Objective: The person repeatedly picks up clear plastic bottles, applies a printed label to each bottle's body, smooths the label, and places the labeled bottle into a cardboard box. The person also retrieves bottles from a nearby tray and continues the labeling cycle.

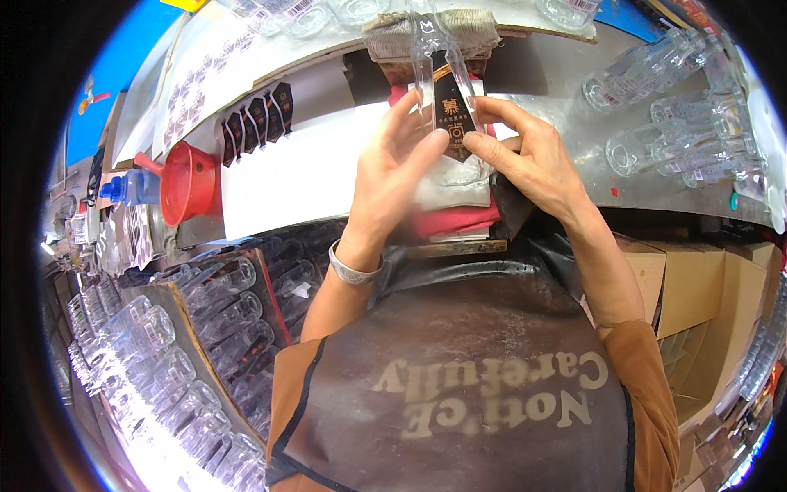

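A clear glass bottle [455, 176] lies on a padded rest, its narrow neck pointing away from me. On its upper side sits a black pointed label [449, 105] with gold lettering. My left hand [398, 164] grips the bottle's left side, its thumb at the label's lower left edge. From the right, my right hand [533, 160] holds the same bottle, thumb on the label's lower right edge and fingers along the glass. Red cloth [459, 221] shows under the bottle, and a folded grey cloth [430, 34] lies beneath the neck.
Several black labels [258, 123] lie in a row on white paper at the left, beside a red plastic funnel [187, 182]. Clear glass bottles [648, 70] lie on the bench at right. Racked bottles [156, 353] stand at lower left, and cardboard boxes [697, 287] at lower right.
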